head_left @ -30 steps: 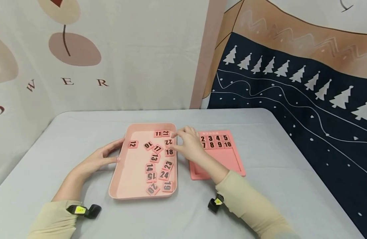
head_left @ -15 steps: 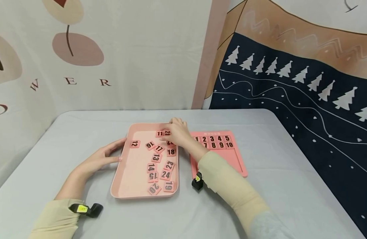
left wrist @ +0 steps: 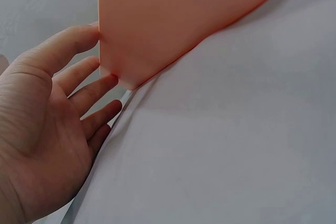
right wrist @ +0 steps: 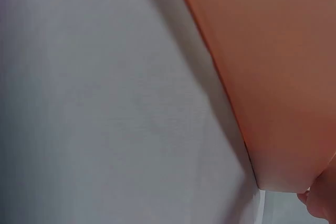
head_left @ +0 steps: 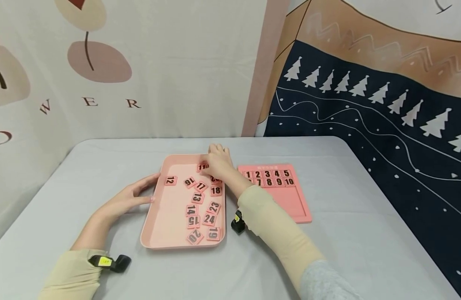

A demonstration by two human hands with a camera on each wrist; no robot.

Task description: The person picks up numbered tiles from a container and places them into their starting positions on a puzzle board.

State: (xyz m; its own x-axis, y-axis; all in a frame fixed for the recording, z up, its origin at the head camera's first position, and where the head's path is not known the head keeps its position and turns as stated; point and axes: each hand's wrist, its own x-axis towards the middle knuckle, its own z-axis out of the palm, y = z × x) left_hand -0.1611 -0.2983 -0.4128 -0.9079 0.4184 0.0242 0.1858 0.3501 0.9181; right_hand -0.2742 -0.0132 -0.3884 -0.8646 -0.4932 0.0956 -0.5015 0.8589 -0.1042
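A pink tray (head_left: 159, 221) holds loose number tiles, among them tile 11 (head_left: 201, 167), tile 12 (head_left: 171, 181) and tile 18 (head_left: 216, 191). My left hand (head_left: 127, 198) touches the tray's left side, fingers spread and nearly straight; the left wrist view has its fingertips (left wrist: 111, 80) at the tray wall. Over the tray's far right corner, my right hand (head_left: 220, 162) bends its fingers down beside tile 11 and covers tile 21. Its fingertips are blurred and partly hidden, so I cannot tell whether they pinch a tile. Only a bit of that hand (right wrist: 323, 200) enters the right wrist view.
Right of the tray lies a pink number board (head_left: 279, 200), with tiles 1 to 10 in two rows at its top and a bare recess below. The right forearm (head_left: 268, 221) crosses its left part. A pale cloth (head_left: 350, 250) covers the table.
My right hand has moved left and away from me, from the tray's right edge to the tiles in its far corner. My left hand stays at the tray's side.
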